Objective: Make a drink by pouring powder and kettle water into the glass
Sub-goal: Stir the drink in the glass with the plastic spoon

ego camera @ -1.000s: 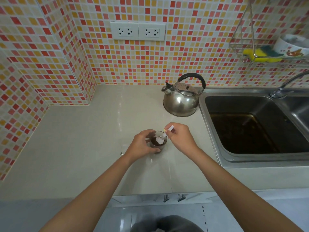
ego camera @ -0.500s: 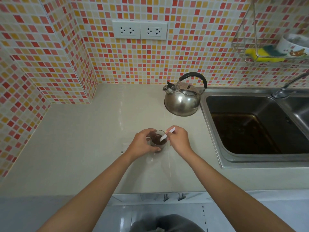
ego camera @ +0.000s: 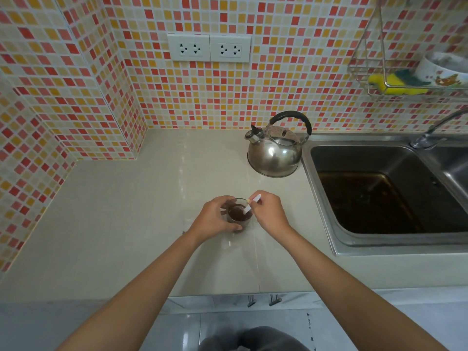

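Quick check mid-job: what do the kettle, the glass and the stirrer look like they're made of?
Kettle: polished metal, likely stainless steel, judging by mirror-like reflections; its handle is black, probably plastic. Glass: clear, the brown drink shows through its wall; glass or clear plastic, cannot tell. Stirrer: thin, white, matte, probably plastic, pinched by the right hand.

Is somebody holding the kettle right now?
No, the kettle stands alone by the sink; both hands are at the glass.

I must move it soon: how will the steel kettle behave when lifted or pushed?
The kettle looks rigid polished steel, so its body may be slippery; the black arched handle seems the safer hold. Its wide flat base probably resists tipping. The weight depends on the water inside, which is hidden.
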`<state>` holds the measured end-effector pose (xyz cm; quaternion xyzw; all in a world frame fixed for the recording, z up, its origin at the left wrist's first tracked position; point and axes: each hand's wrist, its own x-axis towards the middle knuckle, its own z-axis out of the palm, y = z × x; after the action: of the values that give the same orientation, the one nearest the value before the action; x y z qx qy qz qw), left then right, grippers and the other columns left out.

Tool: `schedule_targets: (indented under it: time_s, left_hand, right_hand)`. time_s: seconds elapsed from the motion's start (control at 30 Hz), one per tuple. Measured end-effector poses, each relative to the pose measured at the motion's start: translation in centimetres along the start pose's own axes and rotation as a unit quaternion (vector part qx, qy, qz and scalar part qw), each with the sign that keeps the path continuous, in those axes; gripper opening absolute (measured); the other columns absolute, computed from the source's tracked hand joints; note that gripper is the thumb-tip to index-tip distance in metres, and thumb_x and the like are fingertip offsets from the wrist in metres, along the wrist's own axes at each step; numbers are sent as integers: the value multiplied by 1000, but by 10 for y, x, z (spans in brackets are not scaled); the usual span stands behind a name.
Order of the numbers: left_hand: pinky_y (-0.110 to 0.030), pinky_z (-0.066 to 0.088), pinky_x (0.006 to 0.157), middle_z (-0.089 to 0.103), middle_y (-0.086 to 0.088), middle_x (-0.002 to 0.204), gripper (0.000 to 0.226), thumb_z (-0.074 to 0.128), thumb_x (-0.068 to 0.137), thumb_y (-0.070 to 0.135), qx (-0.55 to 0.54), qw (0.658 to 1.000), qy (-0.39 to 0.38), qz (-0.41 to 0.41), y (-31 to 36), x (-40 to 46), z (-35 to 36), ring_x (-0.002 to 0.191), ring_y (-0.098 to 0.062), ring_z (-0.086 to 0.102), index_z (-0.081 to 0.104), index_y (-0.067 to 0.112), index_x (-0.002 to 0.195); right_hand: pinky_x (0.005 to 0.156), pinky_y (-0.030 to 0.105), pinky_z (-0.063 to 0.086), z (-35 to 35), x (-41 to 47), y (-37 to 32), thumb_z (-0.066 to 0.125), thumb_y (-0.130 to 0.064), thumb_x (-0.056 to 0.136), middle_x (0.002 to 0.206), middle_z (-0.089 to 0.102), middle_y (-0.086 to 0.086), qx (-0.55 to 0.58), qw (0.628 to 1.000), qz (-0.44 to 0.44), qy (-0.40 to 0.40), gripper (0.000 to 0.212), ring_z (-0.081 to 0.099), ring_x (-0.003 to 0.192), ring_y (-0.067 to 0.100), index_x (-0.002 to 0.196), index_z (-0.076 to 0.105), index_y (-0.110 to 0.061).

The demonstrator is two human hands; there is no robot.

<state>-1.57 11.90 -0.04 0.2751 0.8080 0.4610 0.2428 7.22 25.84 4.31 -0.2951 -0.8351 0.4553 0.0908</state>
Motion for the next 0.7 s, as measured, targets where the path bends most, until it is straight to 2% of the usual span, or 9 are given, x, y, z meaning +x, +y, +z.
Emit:
schedule_targets:
  time_s: [0.07, 0.17, 0.23, 0.3, 0.4, 0.47, 0.53, 0.6, 0.7]
  left_hand:
    - [-26, 49, 98, 64, 1, 119, 83, 93, 49, 19, 0, 1000, -4, -2, 1, 0, -1, 109, -12, 61, 58, 14, 125]
    - [-25, 49, 98, 64, 0, 119, 81, 92, 50, 18, 0, 1000, -7, 0, 2, 0, -2, 110, -12, 61, 58, 14, 124]
    - [-27, 49, 99, 64, -1, 119, 81, 92, 51, 16, -2, 1000, -10, 0, 3, 1, -2, 109, -13, 62, 58, 13, 124]
    - [-29, 50, 99, 64, -3, 119, 81, 92, 51, 15, -2, 1000, -10, -2, 3, 1, -2, 109, -13, 61, 58, 13, 125]
    - [-30, 50, 100, 64, -1, 119, 79, 92, 51, 15, -3, 1000, -7, 1, 2, 1, -2, 110, -13, 62, 59, 13, 123]
    - [-30, 50, 99, 64, -1, 119, 80, 92, 50, 16, -2, 1000, -6, 1, 2, 1, -1, 108, -13, 62, 59, 13, 123]
    - [-29, 50, 99, 64, 0, 120, 82, 92, 50, 18, 4, 1000, -6, 0, 1, 1, -1, 108, -12, 61, 58, 14, 124]
    - [-29, 50, 99, 63, 1, 120, 81, 92, 50, 19, 4, 1000, -7, 2, 1, 2, -1, 109, -12, 61, 59, 15, 123]
    - [-31, 51, 99, 64, 0, 118, 79, 92, 49, 18, 3, 1000, -8, 4, 0, 2, -1, 109, -12, 62, 60, 15, 122]
  right_hand:
    - [54, 19, 41, 0, 0, 2, 53, -8, 88, 57, 57, -12, -8, 1000, 0, 1, 23, 55, 57, 9, 67, 63, -12]
    - [61, 30, 49, 3, -2, 1, 54, -10, 89, 62, 61, -1, 12, 1000, -2, -16, 18, 59, 62, 20, 76, 66, -8]
    - [58, 26, 46, 3, -3, 2, 51, -10, 90, 60, 60, -8, 2, 1000, -9, -2, 20, 57, 60, 11, 76, 66, -9]
    - [54, 23, 42, 1, -2, 4, 51, -9, 89, 58, 57, -14, -9, 1000, 0, 10, 27, 53, 57, 4, 65, 63, -15]
    - [56, 25, 43, 2, -2, 2, 54, -11, 88, 58, 59, -6, -2, 1000, 5, -19, 29, 53, 54, 12, 61, 59, -19]
    - [54, 23, 42, 1, -2, 0, 54, -12, 89, 57, 57, -12, -15, 1000, -10, -17, 25, 53, 54, 7, 65, 60, -18]
    - [52, 20, 40, -1, 0, 1, 54, -11, 88, 54, 54, -15, -33, 999, -10, -1, 30, 52, 55, 3, 60, 57, -22]
    - [54, 23, 41, -1, 1, 1, 55, -11, 87, 55, 56, -13, -26, 1000, 0, -15, 32, 52, 54, 9, 57, 56, -23]
    - [55, 25, 43, 0, 0, 0, 56, -12, 89, 57, 57, -12, -19, 999, -15, -23, 26, 53, 54, 11, 64, 61, -17]
